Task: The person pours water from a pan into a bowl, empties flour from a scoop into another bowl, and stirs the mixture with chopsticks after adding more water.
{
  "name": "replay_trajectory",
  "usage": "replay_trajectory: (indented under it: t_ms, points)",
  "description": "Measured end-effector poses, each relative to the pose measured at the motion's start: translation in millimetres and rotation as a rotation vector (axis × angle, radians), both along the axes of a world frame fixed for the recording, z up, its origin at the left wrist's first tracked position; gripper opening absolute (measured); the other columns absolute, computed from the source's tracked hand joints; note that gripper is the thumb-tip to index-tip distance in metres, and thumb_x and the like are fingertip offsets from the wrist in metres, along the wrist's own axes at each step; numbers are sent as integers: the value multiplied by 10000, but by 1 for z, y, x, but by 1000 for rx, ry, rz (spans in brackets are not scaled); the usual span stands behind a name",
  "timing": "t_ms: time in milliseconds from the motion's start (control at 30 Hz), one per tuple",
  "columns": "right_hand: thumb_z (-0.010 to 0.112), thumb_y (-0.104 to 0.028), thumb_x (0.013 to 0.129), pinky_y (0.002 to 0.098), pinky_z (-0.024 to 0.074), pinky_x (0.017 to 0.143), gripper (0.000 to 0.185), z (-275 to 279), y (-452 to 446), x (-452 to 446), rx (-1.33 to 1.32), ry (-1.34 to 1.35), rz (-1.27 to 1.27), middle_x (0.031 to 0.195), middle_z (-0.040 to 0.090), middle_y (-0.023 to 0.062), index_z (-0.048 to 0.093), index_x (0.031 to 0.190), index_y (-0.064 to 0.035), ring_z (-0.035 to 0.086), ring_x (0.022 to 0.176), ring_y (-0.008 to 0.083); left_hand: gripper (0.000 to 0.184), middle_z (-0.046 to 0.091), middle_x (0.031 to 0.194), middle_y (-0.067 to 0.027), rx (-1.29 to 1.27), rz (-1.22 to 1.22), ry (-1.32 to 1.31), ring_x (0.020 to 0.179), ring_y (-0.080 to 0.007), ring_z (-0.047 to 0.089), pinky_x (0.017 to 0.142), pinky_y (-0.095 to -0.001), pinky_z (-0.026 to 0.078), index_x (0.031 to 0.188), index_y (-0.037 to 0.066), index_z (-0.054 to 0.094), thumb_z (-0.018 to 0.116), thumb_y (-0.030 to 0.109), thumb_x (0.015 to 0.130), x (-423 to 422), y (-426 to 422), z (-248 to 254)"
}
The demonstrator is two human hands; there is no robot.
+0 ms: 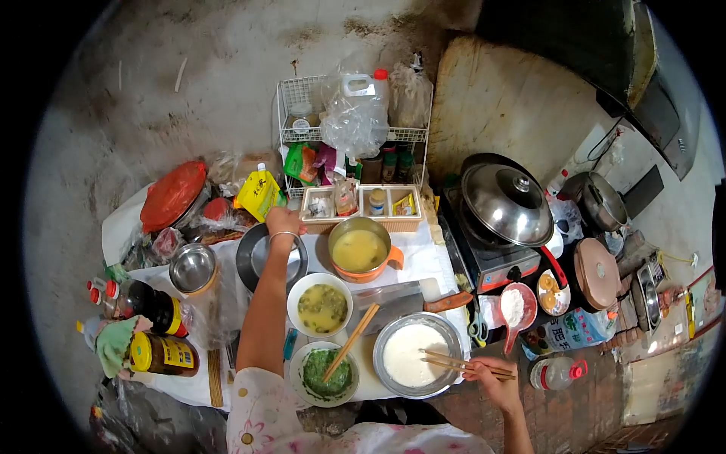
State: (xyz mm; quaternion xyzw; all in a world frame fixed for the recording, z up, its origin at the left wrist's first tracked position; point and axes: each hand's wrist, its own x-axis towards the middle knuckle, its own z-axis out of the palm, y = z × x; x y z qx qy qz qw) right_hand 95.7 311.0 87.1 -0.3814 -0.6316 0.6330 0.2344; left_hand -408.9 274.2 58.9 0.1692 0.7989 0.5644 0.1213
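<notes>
My right hand grips a pair of wooden chopsticks, whose tips dip into white batter in a metal bowl. My left hand reaches out to the far side of a dark round pan, fingers curled. It is right beside a yellow spouted pouch and the tan condiment box; what it holds, if anything, is hidden. Nearer me stand a white bowl of yellowish-green liquid and a bowl of chopped greens with another pair of chopsticks in it.
An orange-handled pot holds yellow liquid. A cleaver lies between the bowls. At right, a lidded wok sits on a stove; a pink ladle of white powder is nearby. Jars and bottles stand at left.
</notes>
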Motion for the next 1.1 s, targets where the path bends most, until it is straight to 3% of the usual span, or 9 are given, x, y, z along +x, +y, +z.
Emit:
replay_trajectory:
  t_ms: [200, 300, 467, 567, 700, 967, 1100]
  points:
    - [548, -46, 831, 254, 511, 629, 174, -12, -3, -1, 76, 49, -13, 788, 649, 124, 613, 920, 89, 628, 681, 145, 206, 589, 553, -171, 40, 44, -67, 402, -190, 568, 362, -270, 459, 682, -112, 565, 484, 40, 795, 6, -19, 20]
    - [563, -52, 831, 248, 515, 621, 172, 2, 4, 6, -37, -8, -9, 785, 646, 125, 613, 915, 89, 625, 677, 143, 180, 595, 585, -160, 87, 15, -139, 426, -173, 568, 383, -256, 459, 741, -96, 563, 508, 62, 803, 3, -34, 23]
    - [552, -54, 840, 243, 521, 605, 176, -9, -1, -3, 33, 70, 90, 796, 644, 130, 612, 925, 87, 624, 672, 147, 191, 594, 668, -111, 375, -28, -427, 468, -118, 516, 411, -214, 420, 913, -62, 551, 544, 106, 822, 30, -67, 54]
    - [554, -59, 843, 236, 509, 612, 177, 1, 9, 10, -87, -1, -10, 803, 646, 117, 612, 927, 86, 622, 671, 141, 174, 579, 664, -81, 441, -164, -416, 464, -96, 474, 410, -194, 372, 905, -53, 564, 538, 103, 831, 51, -90, 64]
    - [566, -70, 841, 219, 491, 596, 165, -21, -5, -6, 81, 82, 63, 775, 644, 97, 625, 920, 62, 615, 656, 128, 192, 561, 645, -51, 416, -247, -418, 446, -78, 440, 402, -179, 330, 914, -40, 577, 547, 132, 834, 93, -116, 77]
    - [558, -47, 835, 251, 518, 611, 149, 22, -2, 23, 114, 98, -31, 812, 635, 116, 613, 923, 60, 633, 687, 167, 173, 556, 617, -67, 254, -213, -461, 400, -87, 432, 351, -203, 324, 906, -48, 585, 525, 102, 843, 206, -166, 114]
    - [555, -37, 829, 262, 523, 628, 145, 29, -13, 41, 175, 115, -13, 826, 634, 133, 603, 923, 63, 639, 721, 183, 164, 570, 606, -78, 113, -206, -458, 383, -97, 463, 337, -209, 351, 925, -47, 587, 521, 80, 845, 237, -185, 106]
